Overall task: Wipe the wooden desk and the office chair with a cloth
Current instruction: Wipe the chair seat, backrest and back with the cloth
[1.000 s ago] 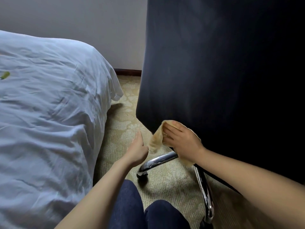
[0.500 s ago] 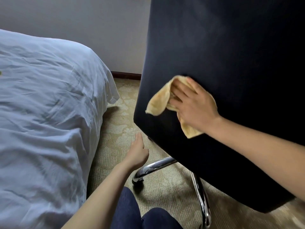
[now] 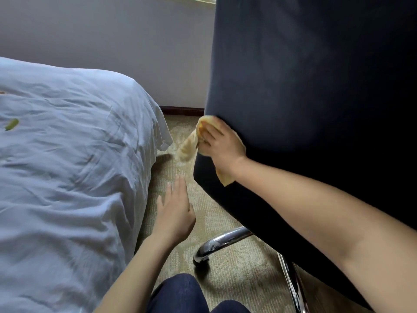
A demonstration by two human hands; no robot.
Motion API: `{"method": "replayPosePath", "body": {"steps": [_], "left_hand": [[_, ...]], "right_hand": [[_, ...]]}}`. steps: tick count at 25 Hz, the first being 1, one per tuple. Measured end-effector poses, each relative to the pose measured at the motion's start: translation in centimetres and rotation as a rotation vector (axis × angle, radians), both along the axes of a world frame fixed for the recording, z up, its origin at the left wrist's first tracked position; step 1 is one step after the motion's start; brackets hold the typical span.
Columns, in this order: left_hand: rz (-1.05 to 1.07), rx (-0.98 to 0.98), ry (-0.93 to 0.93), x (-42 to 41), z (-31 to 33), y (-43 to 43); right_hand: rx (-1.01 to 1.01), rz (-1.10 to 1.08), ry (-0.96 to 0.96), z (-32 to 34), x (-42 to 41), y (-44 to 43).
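Note:
The dark blue office chair [image 3: 316, 86] fills the right side, its back facing me. My right hand [image 3: 222, 146] holds a yellow cloth [image 3: 187, 147] against the left edge of the chair back, fingers bent over the cloth. Part of the cloth hangs loose past the edge, and a corner shows under my wrist. My left hand [image 3: 174, 211] hovers over the carpet between the bed and the chair, fingers straight and holding nothing. The wooden desk is not in view.
A bed with a white cover [image 3: 67, 166] takes up the left side; a small green item [image 3: 11, 124] lies on it. The chair's chrome base leg [image 3: 225, 239] reaches over the beige carpet [image 3: 237, 267]. My knees in dark jeans [image 3: 180, 294] are at the bottom.
My right hand carried the cloth up from the chair back's bottom edge, then left to its side edge. My left hand stayed low and spread its fingers slightly.

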State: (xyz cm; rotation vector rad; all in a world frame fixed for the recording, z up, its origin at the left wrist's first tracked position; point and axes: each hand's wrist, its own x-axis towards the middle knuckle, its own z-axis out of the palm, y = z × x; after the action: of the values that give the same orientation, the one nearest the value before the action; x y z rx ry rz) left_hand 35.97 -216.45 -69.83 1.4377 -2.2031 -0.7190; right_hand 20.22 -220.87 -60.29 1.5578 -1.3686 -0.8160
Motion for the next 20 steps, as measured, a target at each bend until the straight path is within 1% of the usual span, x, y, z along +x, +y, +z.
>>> {"method": "replayPosePath", "body": {"steps": [4,6,8,9,10,12,15,16,20], "left_hand": [[-0.024,-0.056,-0.012,0.2,1.0,-0.3],[-0.047,-0.064,0.008,-0.4,1.4,-0.2],[-0.068,-0.069,0.033,-1.2,1.8,0.2],[-0.080,-0.077,0.039,-1.7,2.1,0.5],[-0.090,-0.087,0.040,-2.4,2.3,0.7],[-0.112,-0.120,0.030,-3.9,2.7,1.3],[-0.157,-0.133,0.026,-6.0,3.2,2.4],[-0.176,-0.126,0.032,-6.5,3.3,2.8],[-0.201,-0.107,0.052,-7.0,3.4,3.3]], "right_hand": [[0.178,0.080,0.052,-5.0,-1.2,2.3],[0.196,0.107,-0.024,-7.0,-2.0,4.5],[0.226,0.129,-0.018,-8.9,-3.4,7.3],[0.239,0.162,0.030,-9.6,-4.4,8.9],[0.242,0.183,0.039,-10.1,-5.3,10.7],[0.193,0.181,0.029,-9.9,-6.9,13.6],[0.050,0.223,-0.106,-7.4,-8.3,16.5],[-0.010,0.229,-0.108,-6.4,-8.8,17.1],[-0.298,0.297,-0.229,1.3,-9.2,17.4]]}}
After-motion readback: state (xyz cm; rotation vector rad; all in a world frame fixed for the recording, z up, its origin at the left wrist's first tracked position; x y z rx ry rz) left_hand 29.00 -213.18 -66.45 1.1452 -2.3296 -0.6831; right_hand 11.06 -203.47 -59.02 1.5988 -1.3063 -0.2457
